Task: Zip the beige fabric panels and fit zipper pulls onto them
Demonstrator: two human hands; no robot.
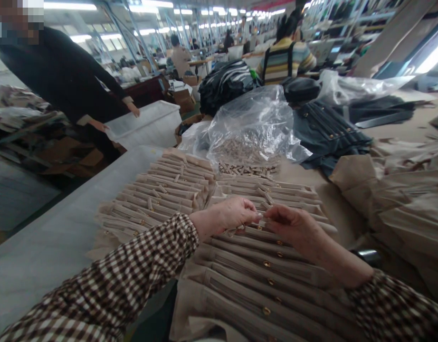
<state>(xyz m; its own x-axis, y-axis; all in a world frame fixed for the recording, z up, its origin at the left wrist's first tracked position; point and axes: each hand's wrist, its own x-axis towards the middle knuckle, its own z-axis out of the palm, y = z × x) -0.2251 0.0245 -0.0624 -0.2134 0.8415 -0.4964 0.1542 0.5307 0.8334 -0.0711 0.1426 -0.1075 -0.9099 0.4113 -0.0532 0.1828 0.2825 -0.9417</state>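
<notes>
My left hand point(233, 213) is closed, with small beige fabric tabs point(236, 231) showing beneath its curled fingers. Thumb and forefinger of my right hand point(293, 225) are pinched, almost meeting the left fingertips; what lies between them is too small to make out. Both hands are over a row of overlapping beige fabric pieces point(240, 280) with long zippers and gold-coloured zipper sliders point(266, 263). Just beyond my right fingers, loose tabs point(264, 194) rest on the row. A second row of beige zippered pieces point(151, 190) spreads to the left, with more tabs on it.
A clear plastic bag point(254, 123) lies behind the rows, by a heap of small tabs point(247, 168). Dark garments point(329, 133) and beige cloth point(411, 190) are piled right. At left, a person in dark clothes point(65, 71) holds a white bin point(147, 124).
</notes>
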